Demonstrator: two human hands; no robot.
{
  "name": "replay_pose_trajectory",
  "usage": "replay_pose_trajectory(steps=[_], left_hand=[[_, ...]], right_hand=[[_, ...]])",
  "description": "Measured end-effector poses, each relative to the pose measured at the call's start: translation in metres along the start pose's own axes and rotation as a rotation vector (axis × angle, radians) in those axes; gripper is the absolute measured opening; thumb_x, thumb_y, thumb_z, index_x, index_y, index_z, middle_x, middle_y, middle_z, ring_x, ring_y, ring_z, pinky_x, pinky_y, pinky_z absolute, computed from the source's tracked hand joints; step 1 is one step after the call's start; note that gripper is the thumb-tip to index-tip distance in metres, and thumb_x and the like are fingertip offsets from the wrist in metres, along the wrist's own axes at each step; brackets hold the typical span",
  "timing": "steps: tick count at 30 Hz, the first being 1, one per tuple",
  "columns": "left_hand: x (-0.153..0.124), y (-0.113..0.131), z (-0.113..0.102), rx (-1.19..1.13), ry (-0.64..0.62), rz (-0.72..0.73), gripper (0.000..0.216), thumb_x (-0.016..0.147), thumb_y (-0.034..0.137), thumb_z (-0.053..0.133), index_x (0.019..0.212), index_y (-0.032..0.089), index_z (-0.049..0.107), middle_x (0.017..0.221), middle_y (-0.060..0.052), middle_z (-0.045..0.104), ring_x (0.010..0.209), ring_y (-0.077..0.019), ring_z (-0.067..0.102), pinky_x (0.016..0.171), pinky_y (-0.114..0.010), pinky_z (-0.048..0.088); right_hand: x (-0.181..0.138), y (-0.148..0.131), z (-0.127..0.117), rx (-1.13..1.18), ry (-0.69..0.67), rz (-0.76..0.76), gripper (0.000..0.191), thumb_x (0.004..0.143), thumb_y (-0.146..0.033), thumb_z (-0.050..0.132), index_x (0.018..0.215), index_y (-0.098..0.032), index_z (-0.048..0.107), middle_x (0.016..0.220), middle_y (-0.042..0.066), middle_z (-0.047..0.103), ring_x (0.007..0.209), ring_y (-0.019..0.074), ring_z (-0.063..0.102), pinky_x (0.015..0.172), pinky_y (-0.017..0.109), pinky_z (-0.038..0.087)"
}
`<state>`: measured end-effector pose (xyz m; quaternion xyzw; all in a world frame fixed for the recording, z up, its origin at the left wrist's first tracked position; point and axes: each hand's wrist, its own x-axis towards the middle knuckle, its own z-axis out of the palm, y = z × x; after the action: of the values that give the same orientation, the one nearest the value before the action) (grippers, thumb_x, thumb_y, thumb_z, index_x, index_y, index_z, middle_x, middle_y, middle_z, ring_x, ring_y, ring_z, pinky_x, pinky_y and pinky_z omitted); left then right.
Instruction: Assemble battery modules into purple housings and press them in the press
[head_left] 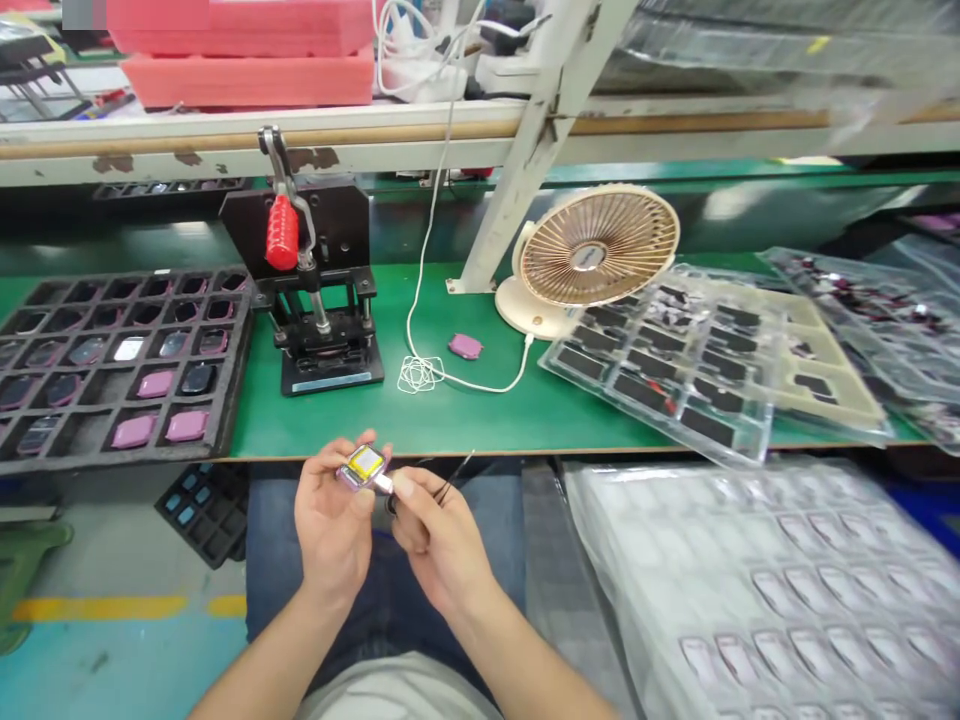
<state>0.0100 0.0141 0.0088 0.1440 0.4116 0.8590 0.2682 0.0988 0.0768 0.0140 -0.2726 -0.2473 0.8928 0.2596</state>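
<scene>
My left hand (pixel 334 520) is closed around the edges of a small purple watch case (pixel 365 466). The case is tilted so its inside shows, with a yellow-bordered, silvery-white part in it. My right hand (pixel 442 530) pinches a small white piece (pixel 383 483) at the near right edge of the case, and the two appear to touch. A thin dark pointed tool (pixel 459 474) sticks out from behind my right fingers; its kind is hard to make out. Both hands are above my lap, just before the bench edge.
A black tray (pixel 238 380) of watch parts lies left, beside a toggle press (pixel 322 340) with a red handle. Another purple case (pixel 465 346) rests on the green bench (pixel 360 420) near a white cable and a fan (pixel 592 250). Clear trays (pixel 660 370) and bagged parts (pixel 735 590) fill the right.
</scene>
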Motion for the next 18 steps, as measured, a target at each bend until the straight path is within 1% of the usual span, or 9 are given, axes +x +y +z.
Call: replay_pose_trajectory(steps=[3,5,8,10,13,16,18], left_hand=[[0.000,-0.001,0.000,0.055,-0.018,0.112,0.031,0.080,0.019,0.094,0.102,0.027,0.073,0.115,-0.002,0.062,0.133,-0.0322,0.065,0.118,-0.062,0.051],[0.001,-0.002,0.000,0.081,-0.021,0.137,0.031,0.080,0.018,0.095,0.100,0.026,0.073,0.114,-0.002,0.061,0.132,-0.0321,0.066,0.118,-0.063,0.052],[0.000,-0.003,-0.001,0.102,-0.017,0.144,0.032,0.078,0.020,0.096,0.099,0.025,0.072,0.114,-0.003,0.062,0.131,-0.0333,0.066,0.117,-0.065,0.052],[0.000,-0.004,-0.003,0.101,-0.016,0.147,0.033,0.078,0.021,0.096,0.099,0.026,0.072,0.114,-0.003,0.062,0.131,-0.0338,0.067,0.116,-0.065,0.052],[-0.001,-0.006,-0.005,0.098,-0.018,0.147,0.032,0.079,0.023,0.096,0.101,0.027,0.073,0.115,-0.003,0.061,0.132,-0.0349,0.066,0.116,-0.064,0.053],[-0.002,-0.007,-0.008,0.100,-0.018,0.141,0.030,0.082,0.025,0.093,0.105,0.028,0.074,0.117,-0.004,0.062,0.133,-0.0362,0.066,0.114,-0.061,0.055],[-0.004,-0.008,-0.009,0.094,-0.012,0.128,0.029,0.085,0.025,0.091,0.108,0.028,0.075,0.117,-0.004,0.065,0.132,-0.0367,0.067,0.111,-0.058,0.057]], right_hand=[[0.000,0.001,0.001,0.064,-0.019,0.071,0.034,0.081,-0.044,0.094,0.080,-0.018,0.072,0.044,-0.014,0.029,0.041,0.0022,0.012,0.042,0.020,0.014],[0.000,0.002,0.001,0.090,-0.021,0.104,0.035,0.082,-0.044,0.094,0.079,-0.018,0.071,0.045,-0.014,0.029,0.041,0.0021,0.012,0.042,0.020,0.013],[0.000,0.005,0.003,0.077,-0.014,0.093,0.037,0.081,-0.046,0.095,0.080,-0.018,0.070,0.045,-0.014,0.030,0.041,0.0020,0.013,0.042,0.019,0.014],[0.001,0.008,0.003,0.041,-0.006,0.064,0.038,0.081,-0.048,0.094,0.082,-0.018,0.071,0.047,-0.013,0.032,0.042,0.0022,0.015,0.042,0.020,0.016],[0.005,0.010,0.002,-0.087,0.034,-0.041,0.040,0.078,-0.051,0.095,0.088,-0.019,0.073,0.057,-0.009,0.046,0.045,0.0028,0.023,0.043,0.020,0.019],[0.010,0.010,-0.001,-0.241,0.066,-0.157,0.039,0.075,-0.049,0.097,0.089,-0.021,0.073,0.073,-0.004,0.061,0.051,0.0048,0.035,0.048,0.021,0.029],[0.013,0.010,-0.002,-0.288,0.056,-0.198,0.039,0.075,-0.047,0.098,0.088,-0.022,0.071,0.077,-0.003,0.064,0.055,0.0069,0.041,0.054,0.022,0.037]])
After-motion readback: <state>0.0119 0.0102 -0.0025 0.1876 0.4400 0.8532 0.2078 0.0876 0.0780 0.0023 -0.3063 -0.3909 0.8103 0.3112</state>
